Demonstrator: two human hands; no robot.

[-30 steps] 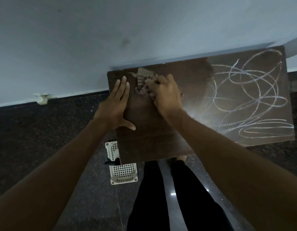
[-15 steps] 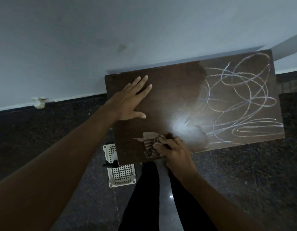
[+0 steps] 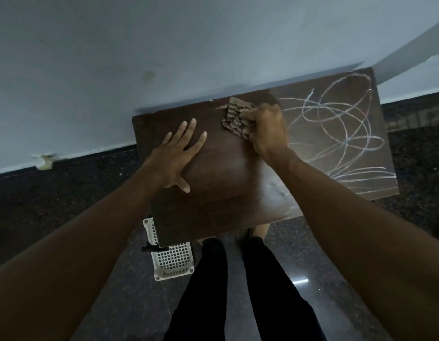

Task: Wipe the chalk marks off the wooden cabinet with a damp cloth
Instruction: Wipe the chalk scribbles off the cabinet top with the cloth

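Note:
The dark wooden cabinet top [image 3: 220, 183] stands against a pale wall. White chalk loops [image 3: 336, 134] cover its right half, while the left half is dark and free of marks. My right hand [image 3: 268, 129] grips a crumpled striped cloth [image 3: 235, 115] near the back edge, at the left border of the chalk. My left hand [image 3: 176, 153] rests flat with spread fingers on the left part of the top.
A white perforated plastic basket [image 3: 172, 260] sits on the dark speckled floor [image 3: 65, 198] under the cabinet's front left corner. My legs in black trousers [image 3: 238, 291] stand in front of the cabinet. The wall [image 3: 164, 45] rises right behind it.
My right hand has swept the cloth from the front edge of the top to the back edge and slightly right. My left hand has stayed flat on the left part.

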